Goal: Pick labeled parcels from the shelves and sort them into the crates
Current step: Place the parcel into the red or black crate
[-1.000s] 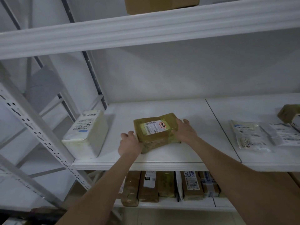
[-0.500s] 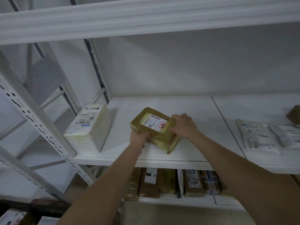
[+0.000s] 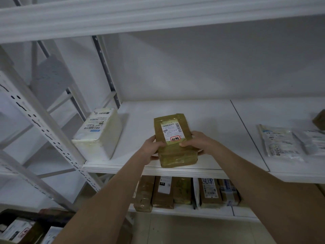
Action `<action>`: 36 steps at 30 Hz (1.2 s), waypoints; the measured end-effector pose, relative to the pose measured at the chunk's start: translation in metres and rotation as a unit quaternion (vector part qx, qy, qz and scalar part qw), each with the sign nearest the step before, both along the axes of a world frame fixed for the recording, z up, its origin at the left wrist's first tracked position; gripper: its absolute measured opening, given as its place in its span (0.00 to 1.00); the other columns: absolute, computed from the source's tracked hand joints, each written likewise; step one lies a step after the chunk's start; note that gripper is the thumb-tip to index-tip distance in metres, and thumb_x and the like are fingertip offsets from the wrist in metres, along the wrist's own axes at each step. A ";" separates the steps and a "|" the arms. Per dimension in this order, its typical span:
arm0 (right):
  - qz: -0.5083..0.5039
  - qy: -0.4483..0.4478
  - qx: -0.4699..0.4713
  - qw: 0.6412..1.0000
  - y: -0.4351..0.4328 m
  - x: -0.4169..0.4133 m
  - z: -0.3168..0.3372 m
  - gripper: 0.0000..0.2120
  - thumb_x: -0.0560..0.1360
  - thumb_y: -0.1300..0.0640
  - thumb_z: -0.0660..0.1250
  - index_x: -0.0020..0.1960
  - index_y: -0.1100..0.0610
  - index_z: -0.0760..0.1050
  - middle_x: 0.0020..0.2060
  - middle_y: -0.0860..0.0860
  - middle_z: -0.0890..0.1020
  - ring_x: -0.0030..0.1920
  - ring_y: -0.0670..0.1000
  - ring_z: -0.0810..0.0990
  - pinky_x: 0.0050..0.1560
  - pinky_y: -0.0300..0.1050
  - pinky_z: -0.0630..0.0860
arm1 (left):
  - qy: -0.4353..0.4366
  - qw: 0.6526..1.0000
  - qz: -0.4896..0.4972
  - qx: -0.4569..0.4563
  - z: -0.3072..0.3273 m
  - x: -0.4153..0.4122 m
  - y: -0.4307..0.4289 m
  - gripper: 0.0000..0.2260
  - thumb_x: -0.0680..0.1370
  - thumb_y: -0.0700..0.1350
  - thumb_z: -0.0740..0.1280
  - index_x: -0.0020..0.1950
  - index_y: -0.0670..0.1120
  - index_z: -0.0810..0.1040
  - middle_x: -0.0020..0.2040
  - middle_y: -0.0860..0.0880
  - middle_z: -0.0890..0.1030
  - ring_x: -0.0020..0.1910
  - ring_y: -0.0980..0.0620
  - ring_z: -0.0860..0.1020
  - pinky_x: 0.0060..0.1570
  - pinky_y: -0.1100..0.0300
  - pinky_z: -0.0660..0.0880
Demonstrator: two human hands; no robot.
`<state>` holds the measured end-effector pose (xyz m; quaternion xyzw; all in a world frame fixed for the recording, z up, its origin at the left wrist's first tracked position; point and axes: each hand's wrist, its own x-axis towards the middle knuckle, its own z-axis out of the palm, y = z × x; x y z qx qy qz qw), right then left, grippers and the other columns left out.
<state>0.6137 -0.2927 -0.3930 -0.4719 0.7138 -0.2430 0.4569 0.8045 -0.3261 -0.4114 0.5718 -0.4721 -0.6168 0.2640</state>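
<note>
A brown taped parcel point(image 3: 173, 152) with a white label and a red-framed sticker is held lengthwise above the front of the white shelf point(image 3: 202, 120). My left hand point(image 3: 151, 147) grips its left side, thumb on top. My right hand point(image 3: 197, 142) grips its right side, thumb curled onto the label's corner. A dark crate point(image 3: 26, 228) holding several labelled parcels shows at the bottom left, partly cut off by the frame.
A white foam box point(image 3: 98, 132) sits at the shelf's left end beside the perforated rack post point(image 3: 44, 131). Flat plastic mailers point(image 3: 281, 140) lie on the right shelf board. Several brown and white parcels point(image 3: 184, 192) stand in a row on the lower shelf.
The parcel has been turned from lying crosswise to pointing away from me and lifted toward the shelf's front edge. Both hands shifted their hold to its long sides.
</note>
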 end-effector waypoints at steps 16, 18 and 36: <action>-0.035 -0.125 -0.127 0.983 0.055 -0.003 0.002 0.36 0.65 0.69 0.75 0.69 0.56 0.65 0.49 0.48 0.77 0.54 0.52 0.77 0.57 0.48 0.74 | -0.028 0.987 -0.023 -0.157 0.021 -0.012 0.053 0.30 0.75 0.31 0.64 0.73 0.54 0.65 0.63 0.46 0.77 0.61 0.46 0.76 0.53 0.55 0.77; -0.027 -0.121 -0.132 0.983 0.059 -0.004 0.004 0.36 0.65 0.69 0.76 0.68 0.56 0.66 0.51 0.49 0.78 0.55 0.53 0.77 0.60 0.51 0.74 | -0.029 0.987 -0.013 -0.158 0.023 -0.012 0.063 0.31 0.75 0.31 0.64 0.73 0.54 0.64 0.62 0.47 0.77 0.61 0.46 0.76 0.54 0.54 0.77; 0.139 -0.059 -0.123 0.981 0.108 0.095 -0.032 0.44 0.61 0.58 0.80 0.72 0.49 0.61 0.62 0.48 0.77 0.61 0.52 0.76 0.61 0.53 0.74 | -0.013 0.979 0.168 -0.114 -0.005 0.076 0.173 0.35 0.73 0.34 0.68 0.75 0.56 0.59 0.64 0.48 0.75 0.59 0.46 0.76 0.49 0.51 0.80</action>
